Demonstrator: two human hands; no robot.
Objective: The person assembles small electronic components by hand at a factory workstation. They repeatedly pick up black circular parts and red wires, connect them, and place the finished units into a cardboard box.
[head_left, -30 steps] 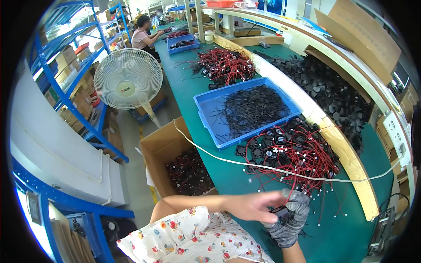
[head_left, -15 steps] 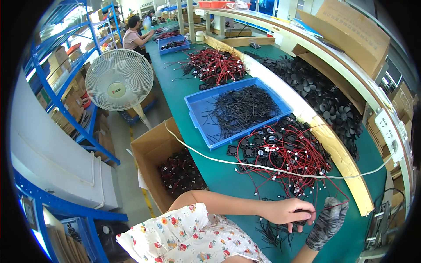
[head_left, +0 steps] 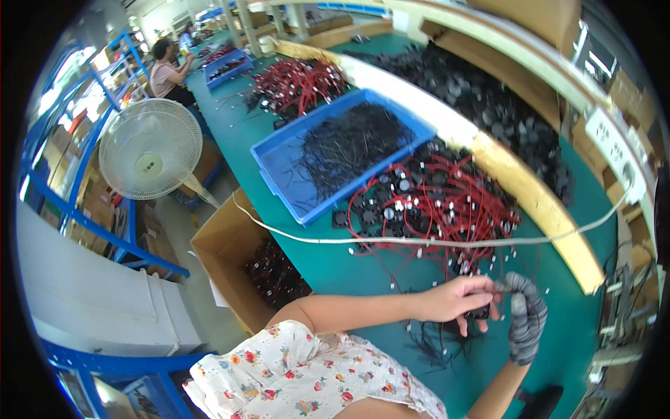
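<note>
My left hand (head_left: 457, 302), bare, is closed on a small black fan (head_left: 479, 311), which shows in part below its fingers. My right hand (head_left: 527, 321) wears a grey striped glove; its thumb and fingers pinch together close to my left fingertips. A thin dark reddish wire (head_left: 504, 289) runs between the two hands, blurred. Just beyond them lies a heap of small black fans with red wires and white plugs (head_left: 447, 206). Under my left hand, loose black strips (head_left: 434, 343) lie on the green table (head_left: 377, 276).
A blue tray (head_left: 279, 199) holds a tangle of thin black strips. A white cable (head_left: 363, 241) crosses the table in front of the heap. Black fan blades (head_left: 481, 98) lie behind a yellow-white rail (head_left: 530, 181). An open carton (head_left: 220, 241) and a floor fan (head_left: 150, 150) stand left; a co-worker (head_left: 167, 73) sits beyond.
The view has shifted, so the scene sits differently. My hands have come together, the gloved fingers now meeting near my left fingertips. The red wire no longer lies across the glove.
</note>
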